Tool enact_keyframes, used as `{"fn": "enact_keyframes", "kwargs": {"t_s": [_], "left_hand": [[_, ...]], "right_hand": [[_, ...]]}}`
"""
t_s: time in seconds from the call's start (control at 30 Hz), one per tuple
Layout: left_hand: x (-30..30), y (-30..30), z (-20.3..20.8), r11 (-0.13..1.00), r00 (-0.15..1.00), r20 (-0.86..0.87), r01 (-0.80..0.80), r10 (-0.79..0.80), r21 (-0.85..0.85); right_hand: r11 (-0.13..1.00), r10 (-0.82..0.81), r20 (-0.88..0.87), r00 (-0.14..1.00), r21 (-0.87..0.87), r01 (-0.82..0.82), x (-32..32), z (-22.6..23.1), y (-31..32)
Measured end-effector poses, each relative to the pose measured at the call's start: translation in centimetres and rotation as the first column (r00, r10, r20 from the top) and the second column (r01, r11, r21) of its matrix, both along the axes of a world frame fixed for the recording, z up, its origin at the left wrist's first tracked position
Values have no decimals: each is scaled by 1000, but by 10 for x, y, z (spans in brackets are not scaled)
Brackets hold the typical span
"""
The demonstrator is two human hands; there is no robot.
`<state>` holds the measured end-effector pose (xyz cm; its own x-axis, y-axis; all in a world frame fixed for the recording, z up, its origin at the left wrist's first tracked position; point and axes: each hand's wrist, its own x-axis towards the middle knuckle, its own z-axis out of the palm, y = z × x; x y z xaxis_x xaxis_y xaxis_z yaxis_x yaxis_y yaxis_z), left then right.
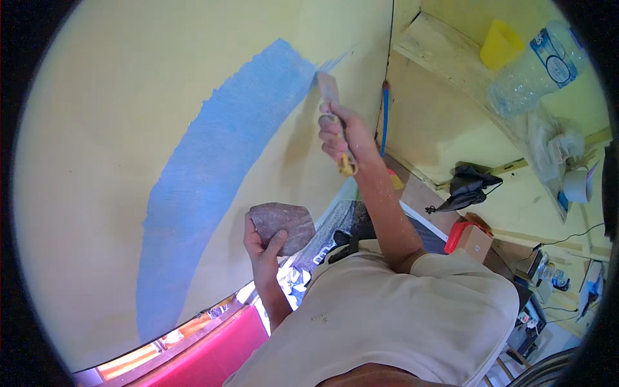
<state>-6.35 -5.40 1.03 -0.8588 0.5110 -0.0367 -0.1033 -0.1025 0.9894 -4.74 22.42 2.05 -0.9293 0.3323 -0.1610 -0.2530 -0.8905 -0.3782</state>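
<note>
A wide, ragged-edged blue band (pixel 209 168) curves across the pale yellow wall (pixel 109 103). My right hand (pixel 345 132) is wrapped round the handle of a putty knife (pixel 327 88), raised toward the band's upper right end. The blade's tip meets the wall there, beside a few thin blue streaks. Lower down, my left hand (pixel 263 250) pinches a brownish-grey sheet that looks like sandpaper (pixel 284 226), with the thumb across its front. This sheet is held in front of the wall, apart from the band.
On the right, a wooden shelf (pixel 445 58) bears a yellow cup (pixel 501 45), a large plastic bottle (pixel 538 68) and a plastic bag. A black bag (pixel 469 184) hangs below. Cardboard boxes (pixel 476 242) sit lower right; a red panel (pixel 219 348) lies below the wall.
</note>
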Motion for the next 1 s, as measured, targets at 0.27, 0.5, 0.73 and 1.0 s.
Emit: {"fn": "enact_keyframes", "kwargs": {"t_s": [0.27,0.5,0.73,1.0], "left_hand": [[2,-1,3,1000,1000,5,-20,20,11],[6,-4,5,999,1000,4,-27,27,38],[3,-3,4,999,1000,-14,-3,4,44],[3,-3,7,999,999,-21,-42,43,33]], "right_hand": [[995,-91,-82,992,-47,88,-12,-4,9],[999,30,-78,997,-17,-32,0,-8,3],[998,-45,-49,998,-45,42,-12,-1,10],[989,-12,-164,986,-150,-13,-9,-8,15]]}}
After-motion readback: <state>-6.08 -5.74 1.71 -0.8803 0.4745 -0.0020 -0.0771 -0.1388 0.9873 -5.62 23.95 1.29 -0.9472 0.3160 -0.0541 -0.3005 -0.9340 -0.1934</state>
